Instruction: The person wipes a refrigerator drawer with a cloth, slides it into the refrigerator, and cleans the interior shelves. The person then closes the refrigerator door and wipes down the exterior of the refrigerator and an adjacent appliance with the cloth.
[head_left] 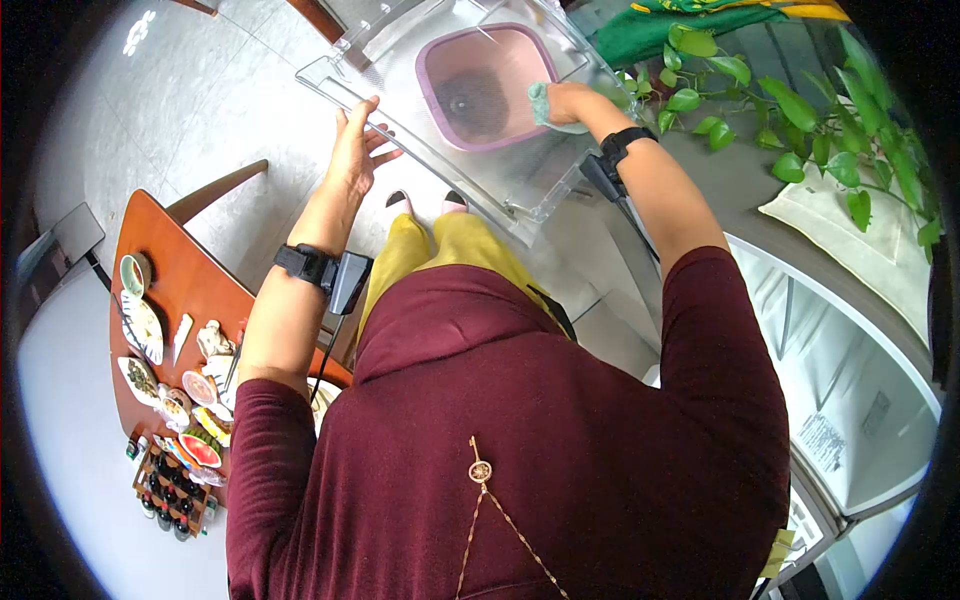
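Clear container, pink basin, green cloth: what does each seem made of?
Clear container: probably rigid, glossy plastic; see-through with bright edge glints.
Pink basin: likely smooth plastic, from its rounded, moulded-looking corners.
Green cloth: seemingly soft matte fabric, bunched in the right hand; fibre unclear.

"What stood on the left?"

"A wooden table (185, 262), a cut watermelon (200, 450) and a bottle rack (151, 467) by its near end."

"And on the right?"

"A pothos (789, 108) trailed beside a cream cloth (862, 240), with green-and-yellow fabric (650, 30) farther off."
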